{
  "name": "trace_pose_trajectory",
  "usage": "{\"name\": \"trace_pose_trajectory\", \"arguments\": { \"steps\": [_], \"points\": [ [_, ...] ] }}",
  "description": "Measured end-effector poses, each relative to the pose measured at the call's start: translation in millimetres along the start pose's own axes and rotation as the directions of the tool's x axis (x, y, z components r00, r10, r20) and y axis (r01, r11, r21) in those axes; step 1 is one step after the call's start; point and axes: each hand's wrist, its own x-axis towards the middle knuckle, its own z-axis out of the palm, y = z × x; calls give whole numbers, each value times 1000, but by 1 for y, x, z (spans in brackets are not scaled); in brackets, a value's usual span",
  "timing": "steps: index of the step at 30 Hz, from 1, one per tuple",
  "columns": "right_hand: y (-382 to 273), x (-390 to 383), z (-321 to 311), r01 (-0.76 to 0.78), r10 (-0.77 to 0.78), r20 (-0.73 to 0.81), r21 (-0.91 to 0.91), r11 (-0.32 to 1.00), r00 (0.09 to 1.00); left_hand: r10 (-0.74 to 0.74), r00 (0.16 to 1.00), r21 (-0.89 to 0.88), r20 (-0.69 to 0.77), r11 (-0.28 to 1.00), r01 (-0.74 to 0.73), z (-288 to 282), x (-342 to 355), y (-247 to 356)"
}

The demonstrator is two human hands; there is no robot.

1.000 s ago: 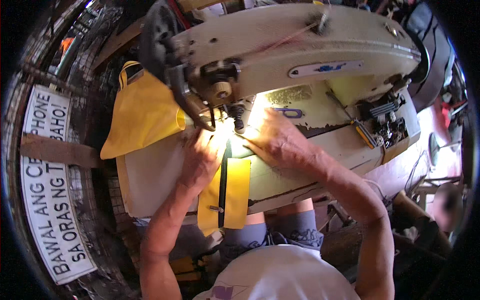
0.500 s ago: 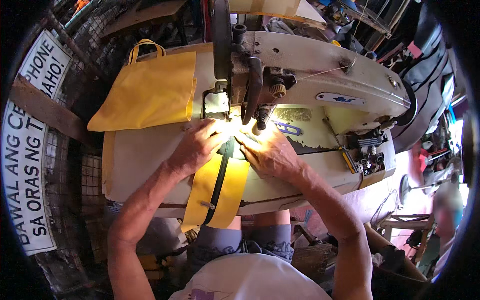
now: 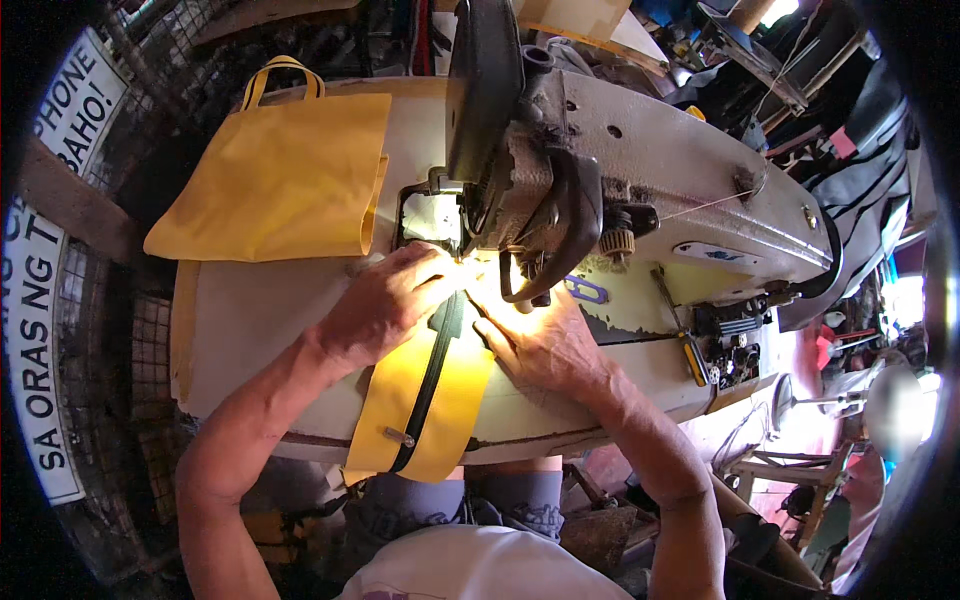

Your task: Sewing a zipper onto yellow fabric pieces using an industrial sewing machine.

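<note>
A yellow fabric panel point(image 3: 405, 385) with a black zipper point(image 3: 432, 377) down its middle runs from the sewing machine's needle area over the table's front edge. Its metal zipper pull point(image 3: 400, 437) lies near the lower end. My left hand point(image 3: 392, 305) is closed with its fingertips on the panel's far end, left of the needle. My right hand point(image 3: 545, 340) holds the same end from the right, fingers together and thumb beside the zipper. A small dark green piece point(image 3: 449, 318) lies over the zipper between my hands. Bright lamp light washes out the fingertips and the stitching spot.
The sewing machine point(image 3: 650, 160) fills the table's back right. A yellow bag point(image 3: 275, 180) with loop handles lies at the left. A yellow-and-black screwdriver point(image 3: 690, 350) and small metal parts point(image 3: 735, 355) are at the right. A fan point(image 3: 890, 410) stands beyond them.
The view has shifted, so the machine head looks larger and farther right. Both hands stay beside the needle on the panel. The dark green piece now sits over the zipper, nearer the left hand.
</note>
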Motion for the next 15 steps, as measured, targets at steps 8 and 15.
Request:
{"name": "trace_pose_trajectory", "arguments": {
  "steps": [8, 15],
  "points": [
    [23, -51, -15, -267, 241, -205, -110, 957, 949, -45, 999, 13, 1, 999, 45, 1, 0, 6],
    [22, -120, -52, -530, 476, -243, -266, 805, 845, -81, 995, 14, -50, 997, 82, 4, 3, 4]
  ]
}}
